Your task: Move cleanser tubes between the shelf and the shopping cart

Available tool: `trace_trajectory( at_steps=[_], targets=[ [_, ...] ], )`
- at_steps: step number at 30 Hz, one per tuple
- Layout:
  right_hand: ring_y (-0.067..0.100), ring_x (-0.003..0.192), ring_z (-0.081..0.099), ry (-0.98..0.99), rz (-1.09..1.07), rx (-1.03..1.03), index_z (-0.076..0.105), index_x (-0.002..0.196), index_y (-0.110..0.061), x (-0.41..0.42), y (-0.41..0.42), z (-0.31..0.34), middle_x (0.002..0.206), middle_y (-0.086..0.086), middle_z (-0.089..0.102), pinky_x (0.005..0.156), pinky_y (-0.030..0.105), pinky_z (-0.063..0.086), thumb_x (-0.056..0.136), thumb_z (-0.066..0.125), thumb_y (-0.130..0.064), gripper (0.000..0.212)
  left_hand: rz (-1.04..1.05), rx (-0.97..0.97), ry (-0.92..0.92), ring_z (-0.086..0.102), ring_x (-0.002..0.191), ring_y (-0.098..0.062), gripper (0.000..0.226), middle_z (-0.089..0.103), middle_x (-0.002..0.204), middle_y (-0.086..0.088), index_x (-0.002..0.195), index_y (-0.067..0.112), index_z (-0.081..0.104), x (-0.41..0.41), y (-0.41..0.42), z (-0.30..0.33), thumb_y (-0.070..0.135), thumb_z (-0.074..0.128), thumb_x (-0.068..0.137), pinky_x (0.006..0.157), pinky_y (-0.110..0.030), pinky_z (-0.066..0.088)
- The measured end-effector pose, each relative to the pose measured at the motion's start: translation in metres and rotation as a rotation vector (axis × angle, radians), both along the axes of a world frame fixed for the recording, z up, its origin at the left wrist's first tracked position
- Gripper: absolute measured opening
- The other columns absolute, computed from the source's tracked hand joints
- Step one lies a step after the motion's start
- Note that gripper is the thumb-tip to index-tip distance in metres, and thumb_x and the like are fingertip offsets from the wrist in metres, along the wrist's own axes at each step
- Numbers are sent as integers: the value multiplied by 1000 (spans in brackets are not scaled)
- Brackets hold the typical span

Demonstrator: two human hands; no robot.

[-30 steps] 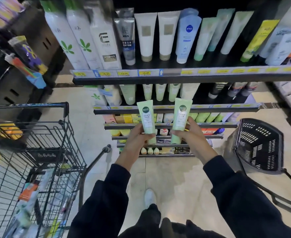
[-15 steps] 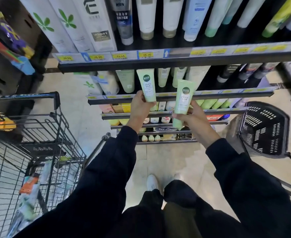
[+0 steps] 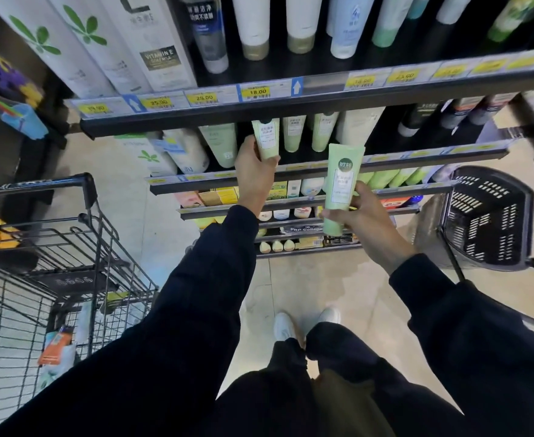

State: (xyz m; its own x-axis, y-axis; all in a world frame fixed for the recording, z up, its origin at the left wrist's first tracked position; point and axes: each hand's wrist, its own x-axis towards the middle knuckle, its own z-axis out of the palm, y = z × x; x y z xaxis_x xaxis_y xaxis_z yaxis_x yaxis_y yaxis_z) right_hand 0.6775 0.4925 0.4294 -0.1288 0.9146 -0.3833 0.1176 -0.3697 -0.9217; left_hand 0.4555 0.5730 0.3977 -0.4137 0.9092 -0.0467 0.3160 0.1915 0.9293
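My left hand (image 3: pixel 254 171) grips a pale green cleanser tube (image 3: pixel 266 138) and holds it upright inside the second shelf (image 3: pixel 322 167), next to two matching tubes (image 3: pixel 294 134). Its top is hidden under the shelf above. My right hand (image 3: pixel 365 220) holds a second green cleanser tube (image 3: pixel 341 184) by its lower end, upright, in front of the shelf edge and a little lower. The black wire shopping cart (image 3: pixel 54 247) stands at the left, with several items at its bottom.
The top shelf (image 3: pixel 291 102) with yellow price tags carries tall white, blue and green tubes. Lower shelves hold small boxes and bottles. A black plastic basket (image 3: pixel 486 216) stands at the right. My feet are on the beige floor between cart and basket.
Both hands rose and moved forward toward the shelves. My left hand pushed its tube into the second shelf row; the right tube came closer to the shelf edge.
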Motion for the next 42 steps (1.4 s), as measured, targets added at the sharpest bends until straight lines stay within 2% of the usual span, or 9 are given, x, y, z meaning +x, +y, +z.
trace_trajectory(
  at_steps=[6, 12, 18, 21, 26, 30, 34, 38, 42],
  targets=[
    [15, 116, 64, -4, -6, -12, 55, 130, -29, 4, -2, 0, 118, -6, 70, 86, 34, 57, 83, 84, -7, 60, 22, -22, 36, 67, 108, -17, 43, 70, 117, 0, 122, 14, 58, -3, 15, -13, 5, 77, 85, 90, -42, 61],
    [23, 122, 63, -15, -7, -17, 54, 135, -27, 10, -2, -4, 127, 1, 69, 98, 48, 57, 82, 85, -7, 65, 38, -72, 27, 69, 109, -21, 41, 71, 116, -2, 113, 15, 57, -7, 24, -24, 2, 79, 80, 88, -45, 62],
    [20, 125, 61, -16, -10, -18, 53, 133, -31, 12, -4, -5, 130, -1, 68, 103, 49, 55, 82, 85, -6, 65, 16, -85, 125, 67, 104, -21, 40, 71, 115, -7, 113, 9, 54, -3, 23, -25, 2, 78, 82, 81, -38, 60],
    [20, 126, 60, -16, -9, -18, 56, 129, -36, 14, -6, -7, 130, -2, 68, 105, 50, 53, 81, 86, -8, 64, 4, -125, 134, 68, 104, -24, 43, 71, 114, -8, 114, 9, 52, -5, 26, -23, 0, 77, 81, 82, -40, 60],
    [19, 123, 61, 3, -27, -17, 55, 132, -32, 12, -10, -5, 127, -2, 69, 99, 42, 56, 82, 85, -5, 65, -33, -151, 169, 70, 101, -26, 39, 71, 107, -8, 110, 10, 52, -9, 28, -24, 1, 76, 80, 80, -44, 62],
    [17, 122, 60, 12, -30, -22, 55, 126, -37, 9, -12, -5, 127, -3, 68, 98, 39, 55, 83, 84, -4, 61, -58, -151, 213, 69, 101, -29, 37, 70, 110, -10, 113, 8, 50, -9, 25, -23, 0, 71, 84, 81, -48, 62],
    [14, 117, 64, -12, -26, -16, 56, 119, -40, 4, -11, -7, 121, -6, 71, 92, 37, 55, 83, 84, -5, 57, -69, -75, 347, 67, 103, -32, 33, 69, 114, -11, 119, 8, 52, -10, 8, -16, 1, 64, 88, 82, -49, 59],
    [4, 99, 71, -72, 14, 3, 56, 128, -29, -8, 0, -5, 111, -11, 75, 82, 29, 56, 85, 84, -9, 55, -89, -94, 566, 64, 114, -33, 47, 60, 136, -13, 141, 8, 47, -15, -17, -15, 9, 63, 97, 91, -46, 55],
    [11, 110, 67, -144, 42, 67, 52, 131, -27, -25, 20, 0, 121, -4, 71, 86, 31, 57, 84, 85, -10, 59, -178, -69, 756, 63, 111, -36, 39, 62, 127, -17, 136, 3, 57, -28, -30, -25, 16, 63, 100, 93, -47, 54]
  ],
)
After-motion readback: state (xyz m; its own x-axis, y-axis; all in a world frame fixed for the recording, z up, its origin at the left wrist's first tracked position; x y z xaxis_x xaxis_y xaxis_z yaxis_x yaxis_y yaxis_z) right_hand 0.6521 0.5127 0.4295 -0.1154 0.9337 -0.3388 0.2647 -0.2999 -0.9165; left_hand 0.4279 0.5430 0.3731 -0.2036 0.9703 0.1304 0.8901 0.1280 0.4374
